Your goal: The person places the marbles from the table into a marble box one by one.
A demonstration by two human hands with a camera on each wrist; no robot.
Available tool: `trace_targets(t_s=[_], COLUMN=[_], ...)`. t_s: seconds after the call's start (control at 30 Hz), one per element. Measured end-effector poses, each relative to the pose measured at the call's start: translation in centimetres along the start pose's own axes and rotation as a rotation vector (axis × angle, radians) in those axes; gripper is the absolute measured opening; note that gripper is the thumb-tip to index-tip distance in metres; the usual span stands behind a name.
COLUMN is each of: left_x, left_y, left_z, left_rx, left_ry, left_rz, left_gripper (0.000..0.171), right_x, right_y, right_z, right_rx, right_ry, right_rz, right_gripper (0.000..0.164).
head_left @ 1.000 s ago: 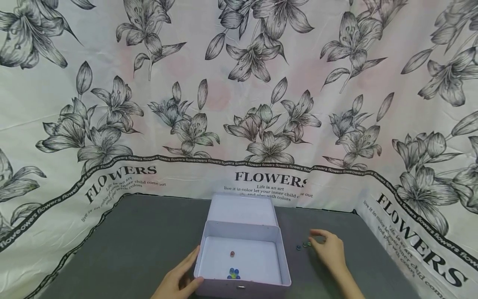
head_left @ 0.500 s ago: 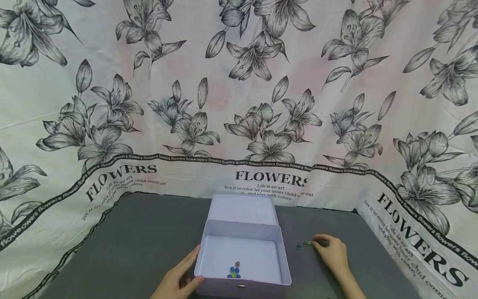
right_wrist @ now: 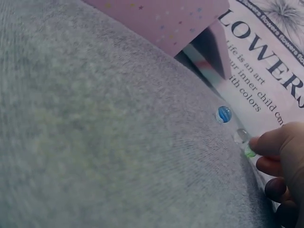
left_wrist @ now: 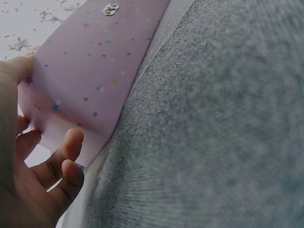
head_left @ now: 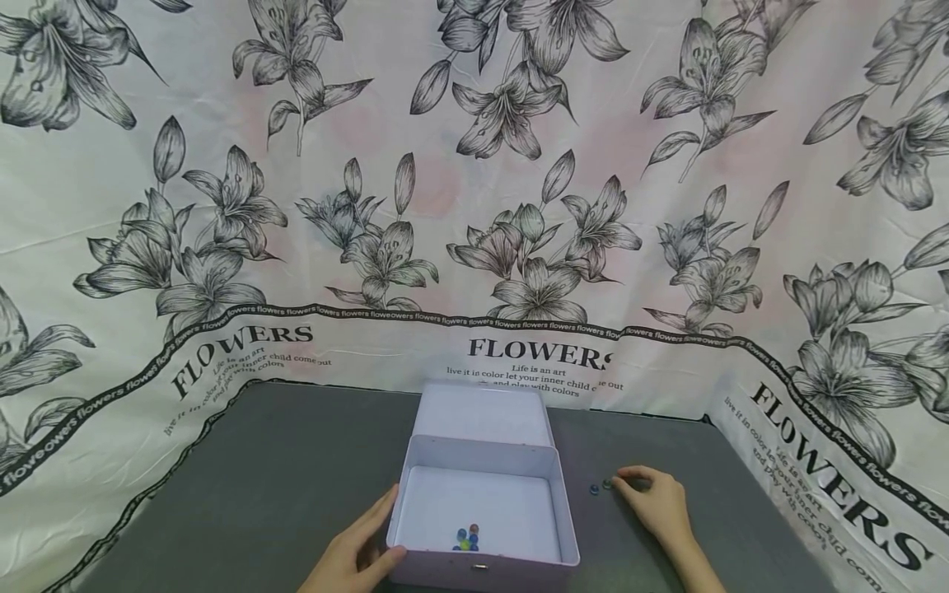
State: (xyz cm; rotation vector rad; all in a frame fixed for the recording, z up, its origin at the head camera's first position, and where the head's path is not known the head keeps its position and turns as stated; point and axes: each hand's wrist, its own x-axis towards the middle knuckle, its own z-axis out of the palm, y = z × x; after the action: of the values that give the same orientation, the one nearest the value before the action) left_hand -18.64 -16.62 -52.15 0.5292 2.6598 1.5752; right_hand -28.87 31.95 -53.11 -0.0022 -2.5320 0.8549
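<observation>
An open pink metal box (head_left: 474, 568) with printed stars stands in front of me, its hinged lid (head_left: 485, 414) tipped back. My left hand (head_left: 354, 548) grips the near left corner, thumb at the front and fingers along the side wall (left_wrist: 52, 95). Inside, by the front wall, several marbles (head_left: 462, 534) lie together, blue ones, a yellow-green one and a reddish one (head_left: 474, 529). Right of the box, my right hand (head_left: 656, 498) pinches a green marble (right_wrist: 250, 152) with thumb and forefinger. Beside its fingertips lie a clear marble (right_wrist: 241, 136) and a blue-streaked marble (right_wrist: 223, 114).
A dark grey cloth (head_left: 296, 461) covers the table. Behind it and along both sides hangs a white curtain (head_left: 385, 346) printed with flowers and lettering. A small metal clasp (left_wrist: 111, 9) sits on the box's front.
The reddish marble has rolled from the box's middle to the group at the front. My right hand drew back slightly, then came left onto the green marble. The left hand stayed put.
</observation>
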Motion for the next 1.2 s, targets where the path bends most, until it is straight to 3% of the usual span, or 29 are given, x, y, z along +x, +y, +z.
trace_targets(t_s=[0.4,0.67,0.87,1.2], left_x=[0.1,0.0,0.0,0.0], left_y=[0.1,0.1,0.1,0.4], left_z=[0.1,0.2,0.3,0.1], left_rx=[-0.017,-0.019,-0.027,-0.008], left_ry=[0.0,-0.002,0.012,0.005], left_rz=[-0.009,0.006,0.023,-0.014], left_gripper=[0.078,0.077,0.076,0.077], right_x=[0.2,0.2,0.0,0.1], right_y=[0.6,-0.2,-1.9,-6.7], right_z=[0.3,-0.3,-1.1,-2.5], right_rx=[-0.023,0.009,0.079,0.143], right_ry=[-0.021,-0.022,0.012,0.096], right_rz=[-0.018,0.012,-0.022,-0.151], right_gripper=[0.012,0.014,0.013,0.015])
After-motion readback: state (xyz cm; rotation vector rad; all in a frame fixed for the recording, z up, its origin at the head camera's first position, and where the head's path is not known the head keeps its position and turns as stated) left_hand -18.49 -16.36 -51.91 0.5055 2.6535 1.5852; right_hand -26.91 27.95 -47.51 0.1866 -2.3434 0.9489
